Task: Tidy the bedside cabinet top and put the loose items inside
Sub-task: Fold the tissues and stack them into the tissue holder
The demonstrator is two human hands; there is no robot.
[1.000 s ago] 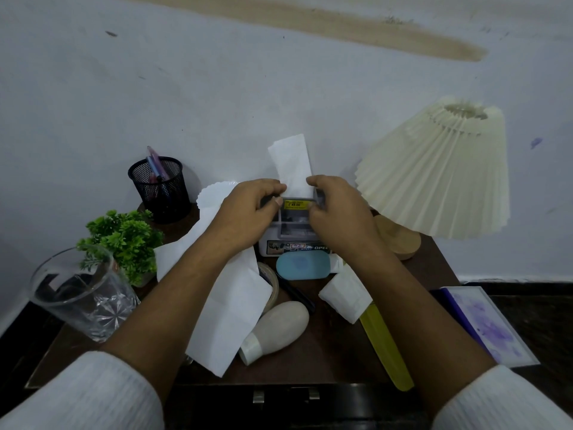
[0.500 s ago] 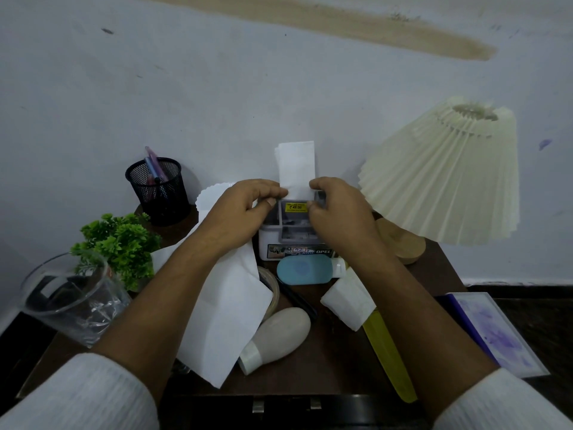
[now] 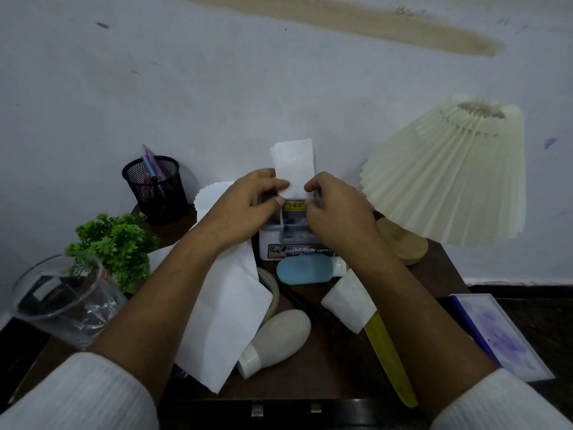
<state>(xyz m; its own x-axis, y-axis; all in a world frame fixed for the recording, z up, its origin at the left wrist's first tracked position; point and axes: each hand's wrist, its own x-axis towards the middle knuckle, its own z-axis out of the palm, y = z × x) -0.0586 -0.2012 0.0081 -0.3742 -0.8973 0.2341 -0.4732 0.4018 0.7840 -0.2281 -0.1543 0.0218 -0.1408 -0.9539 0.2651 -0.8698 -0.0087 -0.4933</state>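
Observation:
A folded white paper slip (image 3: 294,164) stands upright over a small white desk organiser (image 3: 290,243) at the back of the dark wooden cabinet top (image 3: 335,361). My left hand (image 3: 248,206) and my right hand (image 3: 335,212) pinch the slip's lower end from either side, above the organiser's compartments. Loose on the top lie a large white paper sheet (image 3: 229,321), a smaller folded paper (image 3: 350,301), a blue bottle (image 3: 304,270), a beige bottle (image 3: 279,336), a tape roll (image 3: 271,288) and a yellow ruler (image 3: 387,358).
A black mesh pen holder (image 3: 155,187) stands at the back left, a green plant (image 3: 114,243) and a clear glass (image 3: 65,302) on the left. A pleated lamp (image 3: 449,178) fills the right. A purple notebook (image 3: 496,333) overhangs the right edge. Drawer front (image 3: 285,411) below.
The slip has turned more upright and sunk slightly between my fingers toward the organiser. Both hands stay at the same place.

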